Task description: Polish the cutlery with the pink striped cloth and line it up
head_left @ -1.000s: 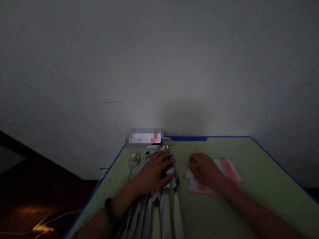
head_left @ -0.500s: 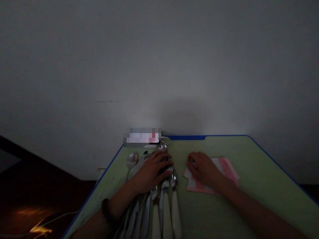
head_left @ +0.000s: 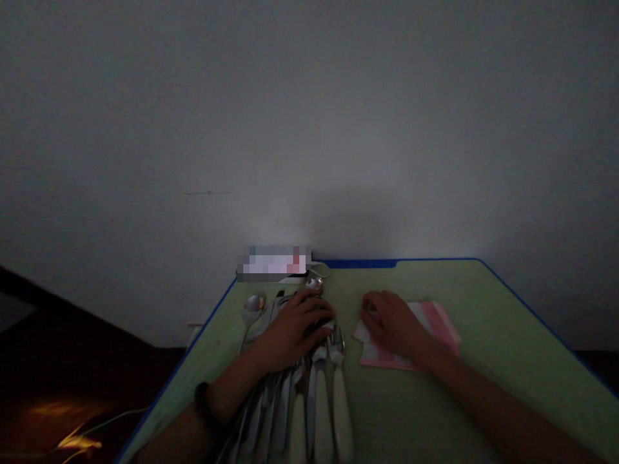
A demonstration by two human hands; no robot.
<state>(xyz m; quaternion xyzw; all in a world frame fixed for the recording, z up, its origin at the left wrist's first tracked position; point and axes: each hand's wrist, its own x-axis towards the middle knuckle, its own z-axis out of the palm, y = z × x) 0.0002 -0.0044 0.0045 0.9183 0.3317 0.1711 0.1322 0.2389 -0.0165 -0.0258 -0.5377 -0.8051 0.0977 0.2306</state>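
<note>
My left hand [head_left: 294, 325] lies over a spread of cutlery, its fingers apart and draped across the upper ends of several pieces. Beneath its wrist are several metal handles [head_left: 278, 419], with pale-handled pieces to their right. One of these, a fork [head_left: 342, 406], shows its tines beside my thumb. A spoon [head_left: 253, 307] lies left of the hand, and the bowl of another spoon [head_left: 314, 284] sits just beyond the fingertips. My right hand [head_left: 391, 322] rests with curled fingers on a folded pink-and-white cloth [head_left: 440, 319]; a pale bit, seemingly of the cloth, shows inside the curl.
The light green table [head_left: 406, 412] has a blue edge and stands against a grey wall [head_left: 411, 129]. At its far left corner is a blurred-out device [head_left: 273, 264] with a white cable [head_left: 320, 269]. A cord lies on the dark floor at left.
Both hands stay nearly in place, on the cutlery and on the cloth. The whole view has shifted slightly, and the fork's tines show more clearly now.
</note>
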